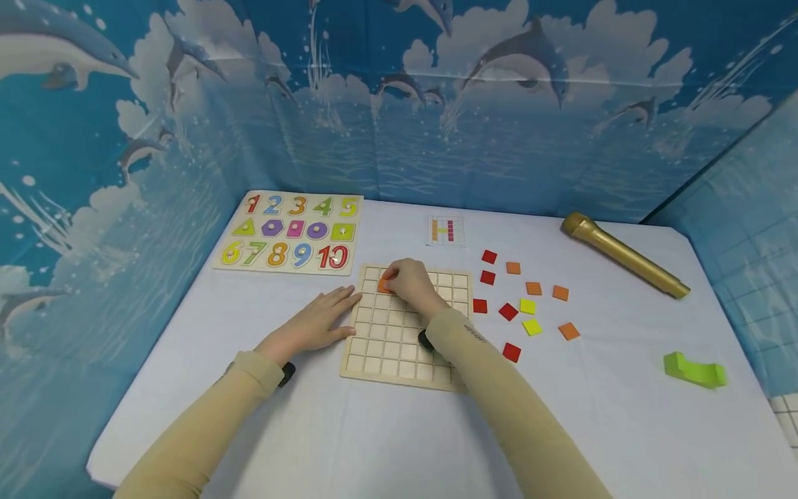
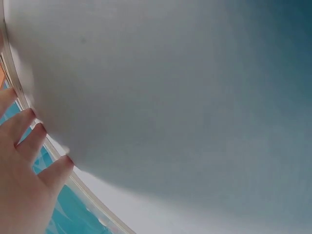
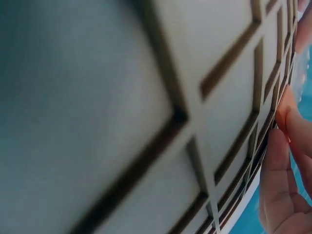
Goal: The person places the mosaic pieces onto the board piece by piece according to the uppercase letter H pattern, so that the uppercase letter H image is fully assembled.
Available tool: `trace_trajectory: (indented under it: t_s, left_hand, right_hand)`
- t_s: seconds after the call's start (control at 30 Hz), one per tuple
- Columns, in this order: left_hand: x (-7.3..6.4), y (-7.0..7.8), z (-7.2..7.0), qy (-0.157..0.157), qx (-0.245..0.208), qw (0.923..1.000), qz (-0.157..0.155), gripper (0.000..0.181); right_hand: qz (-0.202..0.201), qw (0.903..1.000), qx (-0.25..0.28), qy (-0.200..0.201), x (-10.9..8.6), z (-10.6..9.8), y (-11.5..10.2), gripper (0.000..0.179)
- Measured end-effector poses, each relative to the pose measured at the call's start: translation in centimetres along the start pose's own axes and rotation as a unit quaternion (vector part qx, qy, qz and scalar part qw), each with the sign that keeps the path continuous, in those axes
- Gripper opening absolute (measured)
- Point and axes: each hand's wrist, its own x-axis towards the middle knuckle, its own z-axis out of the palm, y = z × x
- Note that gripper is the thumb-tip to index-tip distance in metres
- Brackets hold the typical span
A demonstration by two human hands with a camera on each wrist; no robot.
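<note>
While two long tan sleeves (image 1: 202, 426) reach in over the near edge of the tabletop (image 1: 312, 447), a pale gridded board (image 1: 399, 381) lies flat beyond that edge. The left hand (image 1: 316, 320) rests with its fingers extended and apart, fingertips touching the board's left edge; its grip is wide and has hold of nothing. Across the board comes the right hand (image 1: 413, 283), its grip narrowed to a pinch of thumb and fingers on an orange tile (image 1: 383, 286). That tile is over the squares near the board's far left corner; whether it is seated in one I cannot tell.

Near the tabletop's right edge stands a light green curved piece (image 1: 695, 371). Just beyond the board's right edge, red tiles (image 1: 512, 352), two yellow tiles (image 1: 532, 326) and four loose orange tiles (image 1: 569, 330) lie scattered. Farther off, a number puzzle (image 1: 285, 239) fills the tabletop's far left corner, a small printed card (image 1: 441, 231) lies near the far edge, and a gold microphone (image 1: 623, 256) slants toward the far right corner. Behind hangs a blue dolphin backdrop (image 1: 405, 156).
</note>
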Motion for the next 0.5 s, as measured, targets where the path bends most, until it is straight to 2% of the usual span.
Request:
trace_trajectory:
  t_s: [0.23,0.37,0.5]
  left_hand:
    - [0.41,0.27,-0.13,-0.007,0.001,1.0000,0.002,0.072]
    - [0.36,0.23,-0.05,-0.006,-0.002,1.0000,0.002,0.072]
    - [0.12,0.07,0.06,-0.004,-0.009,1.0000,-0.003,0.072]
  right_hand:
    - [-0.005,0.9991,-0.041,0.014,-0.39,-0.09,-0.22,0.012]
    - [0.000,0.9991,-0.042,0.008,-0.46,-0.20,-0.36,0.014]
    - [-0.004,0.9997,-0.021,-0.010,-0.57,-0.42,-0.08,0.018]
